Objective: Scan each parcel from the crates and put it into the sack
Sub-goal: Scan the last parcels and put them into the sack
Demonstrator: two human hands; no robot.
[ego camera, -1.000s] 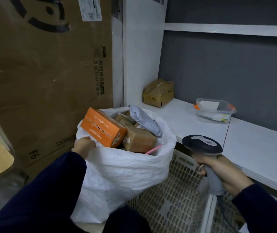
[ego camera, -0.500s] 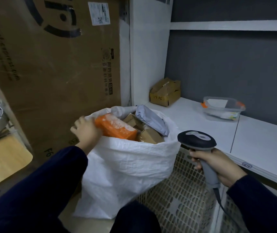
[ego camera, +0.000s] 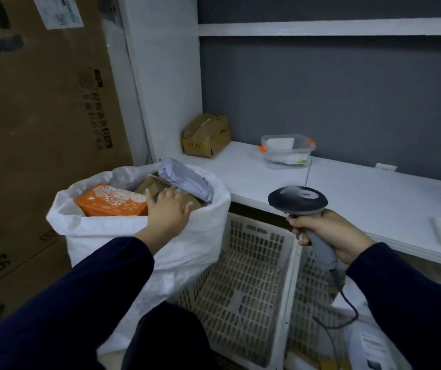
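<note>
A person's left hand [ego camera: 167, 209], fingers spread flat, presses on a brown parcel [ego camera: 152, 186] in the mouth of the white sack [ego camera: 133, 236], just right of an orange parcel [ego camera: 109, 200], with a grey mailer [ego camera: 184, 180] on the far side. The right hand [ego camera: 328, 236] grips a barcode scanner [ego camera: 298, 200] above the slatted crates [ego camera: 240, 276], near the white tabletop [ego camera: 361, 198].

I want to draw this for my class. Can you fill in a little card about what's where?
left hand: flat on the brown box in the sack
right hand: grips the scanner
sack: white, holds an orange box, the brown box and a grey bag
crate: right of the sack
shelf: cardboard box, clear tub
</note>
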